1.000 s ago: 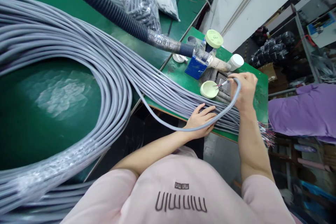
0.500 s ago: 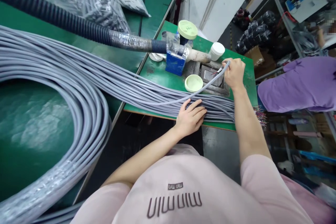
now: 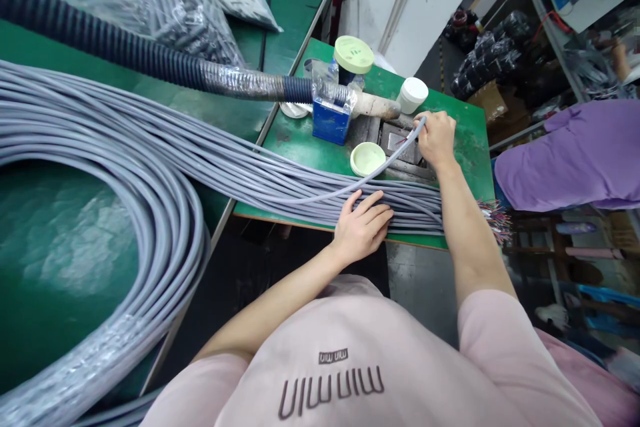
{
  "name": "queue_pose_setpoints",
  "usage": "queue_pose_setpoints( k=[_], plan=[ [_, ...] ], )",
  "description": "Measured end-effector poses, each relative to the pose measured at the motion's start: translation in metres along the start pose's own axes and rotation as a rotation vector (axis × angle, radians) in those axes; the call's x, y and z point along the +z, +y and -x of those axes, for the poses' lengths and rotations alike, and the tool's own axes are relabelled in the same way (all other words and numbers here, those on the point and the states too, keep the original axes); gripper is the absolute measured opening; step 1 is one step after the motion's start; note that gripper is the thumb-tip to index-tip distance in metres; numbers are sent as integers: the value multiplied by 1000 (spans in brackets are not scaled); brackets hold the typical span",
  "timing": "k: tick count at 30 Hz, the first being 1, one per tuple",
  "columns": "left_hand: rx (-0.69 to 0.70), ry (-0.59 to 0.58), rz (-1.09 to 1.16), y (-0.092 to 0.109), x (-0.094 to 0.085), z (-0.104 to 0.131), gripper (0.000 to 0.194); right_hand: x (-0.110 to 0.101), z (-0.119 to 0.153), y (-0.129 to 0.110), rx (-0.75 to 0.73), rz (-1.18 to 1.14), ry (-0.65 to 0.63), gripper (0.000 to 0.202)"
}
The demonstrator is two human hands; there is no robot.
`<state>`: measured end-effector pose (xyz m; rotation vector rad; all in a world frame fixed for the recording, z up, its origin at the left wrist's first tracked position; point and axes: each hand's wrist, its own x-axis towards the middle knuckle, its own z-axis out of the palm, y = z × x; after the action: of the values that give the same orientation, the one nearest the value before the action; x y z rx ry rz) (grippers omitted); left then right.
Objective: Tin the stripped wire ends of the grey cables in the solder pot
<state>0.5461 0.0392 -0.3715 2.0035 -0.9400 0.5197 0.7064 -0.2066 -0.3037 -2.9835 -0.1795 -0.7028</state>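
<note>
A thick bundle of grey cables (image 3: 240,160) runs across the green bench, its stripped ends of coloured wires (image 3: 495,220) fanning out past the right edge. My left hand (image 3: 364,223) lies on the bundle with its fingers spread. In my right hand (image 3: 436,137) one grey cable (image 3: 387,163) is gripped near its end and lifted in an arc off the bundle. The thin wires at that end hang over a square metal plate (image 3: 397,142) set in a dark, dirty frame. Just left of the plate sits a pale green shallow cup (image 3: 368,159).
A black corrugated hose (image 3: 150,53) ends in a nozzle beside a blue box (image 3: 331,121). Behind stand a jar with a green lid (image 3: 353,53) and a white tub (image 3: 413,93). A bag of grey pieces (image 3: 175,7) lies back left. A person in purple (image 3: 570,153) is at right.
My right hand has shifted slightly left with the cable, bringing its wire end lower over the metal plate. My left hand has stayed on the bundle.
</note>
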Motion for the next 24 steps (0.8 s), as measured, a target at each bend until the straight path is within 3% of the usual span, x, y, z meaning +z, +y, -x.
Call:
queue_pose_setpoints(
  k=[4, 7, 9, 11, 14, 16, 18, 20, 22, 24],
  plan=[
    [-14, -1, 20, -3, 3, 1, 30, -5, 0, -3, 7, -11, -12, 35],
    [-66, -4, 149, 3, -3, -3, 26, -31, 6, -12, -2, -37, 36, 34],
    [-93, -76, 398, 16, -16, -10, 24, -56, 18, -22, -47, -71, 88, 33],
    [-90, -273, 779, 34, -35, -18, 25, -81, 38, -31, -116, -131, 136, 31],
    [-148, -770, 1342, 55, -66, -28, 30, -110, 81, -44, -204, -211, 174, 23],
    [-281, -932, 1557, 58, -76, -31, 38, -120, 114, -53, -229, -244, 208, 21],
    [-479, -855, 1607, 53, -74, -32, 43, -124, 148, -62, -257, -291, 232, 28],
    [-660, -631, 1502, 46, -63, -31, 42, -124, 178, -73, -289, -320, 215, 36],
    [-742, -446, 1363, 42, -49, -30, 39, -123, 201, -85, -309, -329, 173, 43],
    [-757, -357, 1280, 42, -39, -28, 40, -120, 217, -95, -318, -342, 121, 49]
  ],
)
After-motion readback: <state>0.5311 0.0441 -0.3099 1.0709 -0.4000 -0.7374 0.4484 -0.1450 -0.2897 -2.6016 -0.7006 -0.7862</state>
